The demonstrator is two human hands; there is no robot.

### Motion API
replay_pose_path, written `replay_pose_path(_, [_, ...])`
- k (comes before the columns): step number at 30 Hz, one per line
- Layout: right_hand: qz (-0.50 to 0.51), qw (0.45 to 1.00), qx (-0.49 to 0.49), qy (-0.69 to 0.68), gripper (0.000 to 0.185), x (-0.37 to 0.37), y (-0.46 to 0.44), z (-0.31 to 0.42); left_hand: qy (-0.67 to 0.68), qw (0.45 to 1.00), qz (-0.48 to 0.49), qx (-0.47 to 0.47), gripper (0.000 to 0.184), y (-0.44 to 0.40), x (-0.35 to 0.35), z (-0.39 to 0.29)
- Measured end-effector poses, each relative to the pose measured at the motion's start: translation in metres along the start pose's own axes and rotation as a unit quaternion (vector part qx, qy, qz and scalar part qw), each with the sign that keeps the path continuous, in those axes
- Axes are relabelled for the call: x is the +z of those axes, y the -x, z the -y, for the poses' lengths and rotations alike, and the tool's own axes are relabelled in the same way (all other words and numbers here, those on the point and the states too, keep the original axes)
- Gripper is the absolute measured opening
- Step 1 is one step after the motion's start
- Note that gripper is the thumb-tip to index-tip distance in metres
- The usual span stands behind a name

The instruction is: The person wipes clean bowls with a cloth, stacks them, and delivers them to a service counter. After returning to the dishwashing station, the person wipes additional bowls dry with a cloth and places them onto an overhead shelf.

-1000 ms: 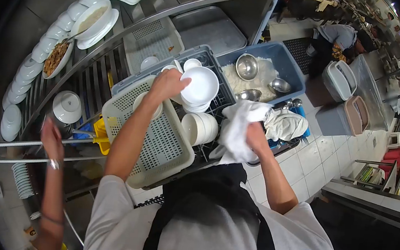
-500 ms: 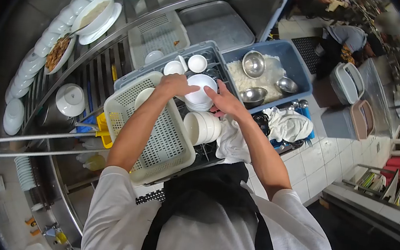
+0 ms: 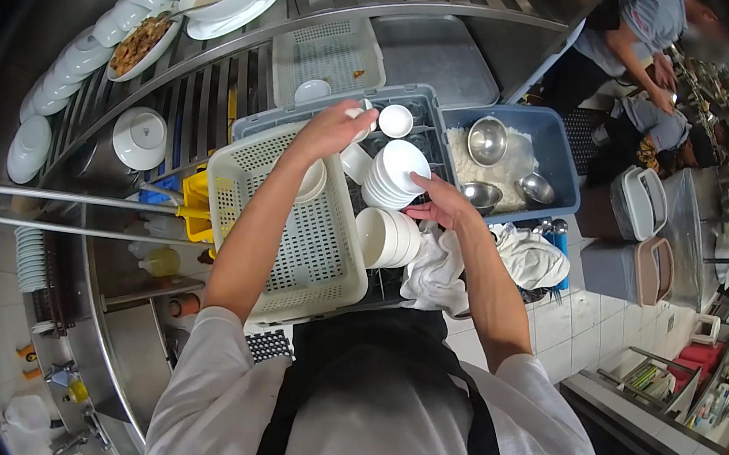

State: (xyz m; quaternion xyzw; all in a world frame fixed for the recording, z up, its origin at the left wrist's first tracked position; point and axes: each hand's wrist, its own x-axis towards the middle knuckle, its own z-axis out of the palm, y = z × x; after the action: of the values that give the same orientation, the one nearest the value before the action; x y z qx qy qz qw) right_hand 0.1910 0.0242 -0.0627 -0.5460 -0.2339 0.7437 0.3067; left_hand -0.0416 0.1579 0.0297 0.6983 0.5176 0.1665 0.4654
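Observation:
My right hand (image 3: 441, 202) is closed round the side of a stack of small white bowls (image 3: 392, 174), which leans over the dark rack. My left hand (image 3: 332, 132) has its fingers pinched on a small white cup (image 3: 360, 115) behind the light plastic basket. Another white cup (image 3: 395, 121) stands just right of it. Larger white bowls (image 3: 387, 239) lie nested on their side in front of the stack. A crumpled white cloth (image 3: 436, 271) lies below my right hand. More bowls (image 3: 311, 182) sit in the light perforated basket (image 3: 349, 290), partly behind my left forearm.
A blue-grey tub (image 3: 569, 180) with rice and metal bowls is at the right. Food dishes (image 3: 144, 46) and upturned white bowls line the slatted metal shelf (image 3: 223, 54). Waste bins (image 3: 637, 212) stand on the floor. Two people are at the upper right.
My left hand has left the bowl stack and moved back to a small cup. The stack now tilts in my right hand. The white cloth stays down. The view has shifted.

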Motion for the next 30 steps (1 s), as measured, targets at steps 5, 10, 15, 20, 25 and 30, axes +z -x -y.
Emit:
replay_pose_path(5, [-0.08,0.997,-0.011,0.001,0.07,0.009,0.024,-0.006,-0.173,0.959,-0.224,0.015,0.051,0.02,-0.059,0.055])
replay_pose_path(10, [-0.22,0.959,-0.135,0.12,0.073,0.013,0.028,-0.042,-0.069,0.958,-0.072,-0.267,0.067,0.088,-0.062,0.103])
replay_pose_path(15, [-0.29,0.839,-0.161,0.431,0.088,0.033,0.052,-0.064,0.289,0.913,0.035,-0.287,0.068,0.089,-0.019,0.182])
replay_pose_path(20, [-0.195,0.888,-0.035,0.415,0.091,0.083,0.088,-0.057,0.422,0.888,0.019,-0.181,0.052,0.077,0.0,0.23])
replay_pose_path(25, [-0.24,0.792,-0.044,0.56,0.079,0.1,0.099,-0.036,0.365,0.9,0.027,-0.236,0.06,0.079,-0.001,0.199])
replay_pose_path(30, [-0.267,0.754,-0.096,0.593,0.074,0.113,0.106,-0.032,0.347,0.902,0.035,-0.256,0.062,0.084,-0.002,0.201])
